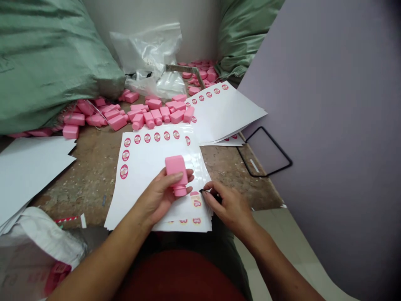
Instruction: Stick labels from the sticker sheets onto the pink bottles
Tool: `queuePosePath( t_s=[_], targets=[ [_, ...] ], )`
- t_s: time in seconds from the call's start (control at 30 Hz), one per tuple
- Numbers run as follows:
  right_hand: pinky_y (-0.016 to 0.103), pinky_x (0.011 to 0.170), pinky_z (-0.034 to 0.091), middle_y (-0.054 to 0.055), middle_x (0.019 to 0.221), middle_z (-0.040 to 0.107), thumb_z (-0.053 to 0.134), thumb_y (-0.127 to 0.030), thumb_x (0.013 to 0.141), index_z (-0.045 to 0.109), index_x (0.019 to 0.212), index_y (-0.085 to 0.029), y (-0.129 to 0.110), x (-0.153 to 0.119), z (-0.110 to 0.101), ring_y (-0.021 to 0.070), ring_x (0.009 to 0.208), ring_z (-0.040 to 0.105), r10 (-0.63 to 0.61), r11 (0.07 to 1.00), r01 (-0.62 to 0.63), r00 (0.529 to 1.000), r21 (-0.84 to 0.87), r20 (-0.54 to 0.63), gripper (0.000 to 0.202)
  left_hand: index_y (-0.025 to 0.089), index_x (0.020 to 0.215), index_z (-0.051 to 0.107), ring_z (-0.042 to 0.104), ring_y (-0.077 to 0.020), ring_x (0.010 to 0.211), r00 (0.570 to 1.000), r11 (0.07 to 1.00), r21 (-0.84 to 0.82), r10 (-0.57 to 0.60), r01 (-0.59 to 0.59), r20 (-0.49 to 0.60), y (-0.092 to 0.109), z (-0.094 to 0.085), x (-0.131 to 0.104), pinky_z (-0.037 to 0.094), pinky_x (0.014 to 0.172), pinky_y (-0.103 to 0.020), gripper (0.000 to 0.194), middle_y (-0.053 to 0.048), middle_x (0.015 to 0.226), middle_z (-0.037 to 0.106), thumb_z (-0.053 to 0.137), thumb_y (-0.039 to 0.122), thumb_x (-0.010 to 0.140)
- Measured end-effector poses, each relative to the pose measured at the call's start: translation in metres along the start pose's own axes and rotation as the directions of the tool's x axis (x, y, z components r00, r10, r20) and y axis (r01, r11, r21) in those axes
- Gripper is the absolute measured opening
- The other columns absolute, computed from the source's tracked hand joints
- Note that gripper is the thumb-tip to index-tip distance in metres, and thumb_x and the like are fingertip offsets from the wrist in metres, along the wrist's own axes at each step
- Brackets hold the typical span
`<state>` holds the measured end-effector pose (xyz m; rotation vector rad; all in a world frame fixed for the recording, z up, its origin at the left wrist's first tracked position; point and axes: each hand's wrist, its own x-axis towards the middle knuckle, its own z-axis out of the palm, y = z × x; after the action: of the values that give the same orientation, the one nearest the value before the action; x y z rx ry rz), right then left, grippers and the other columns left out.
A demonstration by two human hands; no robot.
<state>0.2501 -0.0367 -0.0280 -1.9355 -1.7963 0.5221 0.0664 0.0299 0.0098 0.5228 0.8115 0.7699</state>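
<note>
One pink bottle is in the left hand, above a stack of label sheets. Its broad face is turned up and its narrow neck end points toward the person. The left hand is curled around the bottle, thumb across the near part of the face, fingertips showing past the far side.

The right hand pinches a slim black tool between thumb and fingers; the type of tool cannot be determined. Its tip is at the right edge of the stack, close beside the printed labels at the lower right corner. Whether the tip touches the sheet cannot be told. The two hands are apart.

The upper sheet carries oval pink labels along its far edge and down its left side; the middle is plain white. Directly beyond the stack lies a loose heap of pink bottles, in mixed orientations. A second stack of printed sheets lies to the far right, with a black angular loop near it, partly over the table edge. White sheets lie at the left of the worn brown table.

At the back, a clear plastic bag stands between a large green sack on the left and another green sack on the right. A plain purple-grey surface borders the right side.
</note>
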Motion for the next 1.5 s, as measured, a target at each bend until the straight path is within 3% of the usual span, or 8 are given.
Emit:
queuePosePath(
  t_s=[0.17, 0.43, 0.67, 0.9, 1.1, 1.3, 1.4, 1.5],
  targets=[
    [0.032, 0.065, 0.031, 0.002, 0.072, 0.069, 0.045, -0.028, 0.088, 0.059, 0.084, -0.021, -0.002, 0.000, 0.003, 0.0180, 0.064, 0.060, -0.101, 0.984, 0.094, 0.994, -0.154, -0.038, 0.015, 0.015, 0.100, 0.060, 0.060, -0.0236, 0.103, 0.998, 1.000, 0.016, 0.012, -0.011, -0.067, -0.014, 0.007, 0.019, 0.052, 0.088, -0.040, 0.029, -0.012, 0.105, 0.066, 0.071, 0.016, 0.072],
    [0.032, 0.064, 0.030, 0.001, 0.067, 0.068, 0.046, -0.026, 0.087, 0.056, 0.078, -0.022, -0.005, 0.002, 0.003, 0.0173, 0.060, 0.057, -0.109, 0.981, 0.103, 0.994, -0.165, -0.028, 0.014, 0.019, 0.108, 0.059, 0.052, -0.0275, 0.116, 0.994, 0.997, 0.058, -0.064, 0.059, 0.089, -0.011, -0.009, 0.022, 0.055, 0.083, -0.047, 0.034, -0.012, 0.119, 0.060, 0.069, 0.018, 0.076],
    [0.030, 0.061, 0.034, 0.001, 0.069, 0.065, 0.047, -0.029, 0.086, 0.057, 0.079, -0.022, -0.002, 0.004, 0.004, 0.0179, 0.061, 0.057, -0.015, 1.000, 0.015, 1.000, -0.021, 0.008, 0.014, 0.020, 0.110, 0.059, 0.052, -0.0255, 0.115, 0.988, 0.996, 0.054, -0.078, 0.072, 0.132, -0.010, -0.011, 0.024, 0.054, 0.086, -0.048, 0.033, -0.011, 0.117, 0.060, 0.067, 0.016, 0.078],
    [0.028, 0.061, 0.039, 0.000, 0.071, 0.064, 0.048, -0.034, 0.086, 0.058, 0.082, -0.023, 0.006, 0.003, 0.003, 0.0167, 0.066, 0.058, 0.047, 0.970, -0.064, 0.996, 0.235, 0.079, 0.016, 0.018, 0.106, 0.061, 0.054, -0.0267, 0.114, 0.992, 0.996, 0.002, -0.084, 0.084, 0.099, -0.009, -0.011, 0.023, 0.051, 0.090, -0.055, 0.032, -0.011, 0.112, 0.063, 0.069, 0.014, 0.075],
    [0.032, 0.065, 0.032, 0.002, 0.071, 0.068, 0.047, -0.029, 0.086, 0.059, 0.082, -0.022, 0.003, 0.005, 0.001, 0.0170, 0.061, 0.056, -0.120, 0.988, 0.116, 0.992, -0.103, -0.028, 0.015, 0.014, 0.105, 0.059, 0.062, -0.0232, 0.105, 0.997, 0.993, -0.087, -0.075, 0.077, 0.023, -0.010, -0.009, 0.024, 0.051, 0.092, -0.040, 0.030, -0.013, 0.105, 0.067, 0.067, 0.011, 0.076],
    [0.033, 0.066, 0.030, -0.001, 0.058, 0.062, 0.055, -0.040, 0.086, 0.056, 0.071, -0.021, 0.004, 0.011, 0.006, 0.0129, 0.050, 0.047, -0.158, 0.965, 0.149, 0.987, -0.217, -0.022, 0.025, 0.011, 0.108, 0.055, 0.065, -0.0219, 0.097, 0.997, 0.978, -0.192, -0.080, 0.079, 0.005, -0.012, -0.009, 0.026, 0.052, 0.088, -0.034, 0.029, -0.015, 0.101, 0.067, 0.065, 0.020, 0.082],
    [0.033, 0.064, 0.031, -0.003, 0.054, 0.056, 0.057, -0.039, 0.083, 0.053, 0.063, -0.021, 0.006, 0.011, 0.006, 0.0122, 0.050, 0.043, -0.118, 0.984, 0.112, 0.992, -0.136, -0.035, 0.027, 0.011, 0.110, 0.056, 0.065, -0.0210, 0.097, 0.998, 0.982, -0.178, -0.063, 0.063, 0.010, -0.013, -0.009, 0.026, 0.052, 0.086, -0.032, 0.029, -0.015, 0.101, 0.067, 0.064, 0.020, 0.084],
    [0.029, 0.055, 0.033, -0.004, 0.052, 0.046, 0.059, -0.044, 0.081, 0.045, 0.058, -0.022, 0.006, 0.008, 0.000, 0.0122, 0.049, 0.041, 0.044, 0.984, -0.042, 0.999, 0.176, -0.008, 0.034, 0.010, 0.109, 0.057, 0.064, -0.0209, 0.096, 0.999, 0.988, -0.148, -0.047, 0.049, 0.023, -0.014, -0.010, 0.025, 0.052, 0.085, -0.031, 0.028, -0.015, 0.100, 0.067, 0.064, 0.018, 0.083]
  ],
)
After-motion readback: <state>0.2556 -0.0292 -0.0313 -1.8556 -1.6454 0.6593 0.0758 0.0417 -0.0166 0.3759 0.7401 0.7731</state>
